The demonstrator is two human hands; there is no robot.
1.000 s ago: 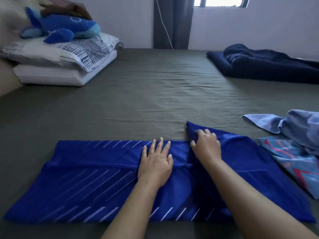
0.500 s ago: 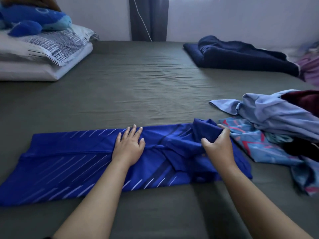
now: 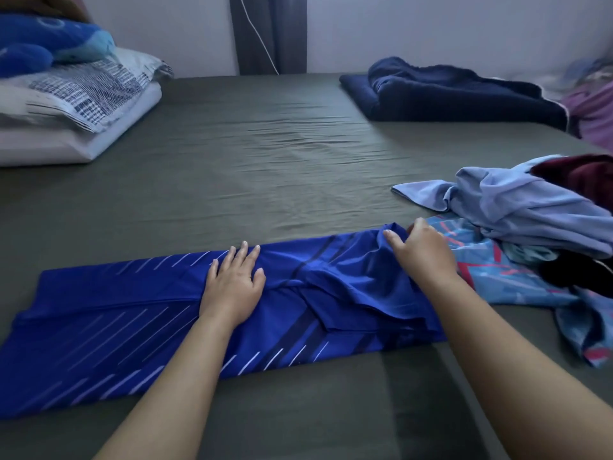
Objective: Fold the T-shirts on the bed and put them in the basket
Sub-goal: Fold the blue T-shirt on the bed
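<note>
A royal-blue T-shirt (image 3: 109,313) with thin white diagonal stripes lies folded lengthwise across the grey-green bed (image 3: 252,161) in front of me. My left hand (image 3: 234,283) presses flat on its middle, fingers straight. My right hand (image 3: 423,252) pinches the bunched far right corner of the shirt, raised a little off the bed. To the right lies a heap of unfolded T-shirts: a light blue one (image 3: 530,207), a maroon one (image 3: 583,177) and a patterned blue-and-pink one (image 3: 517,280). No basket is in view.
Stacked pillows (image 3: 76,121) with a blue plush toy (image 3: 49,41) sit at the back left. A dark navy blanket (image 3: 457,91) lies at the back right, with purple cloth (image 3: 593,114) beside it. A dark curtain (image 3: 268,31) hangs at the far wall.
My right hand has gathered the shirt's right end, bunching it up from its flat spread. The left hand stays pressed on the middle. The view has shifted right, showing more of the pile.
</note>
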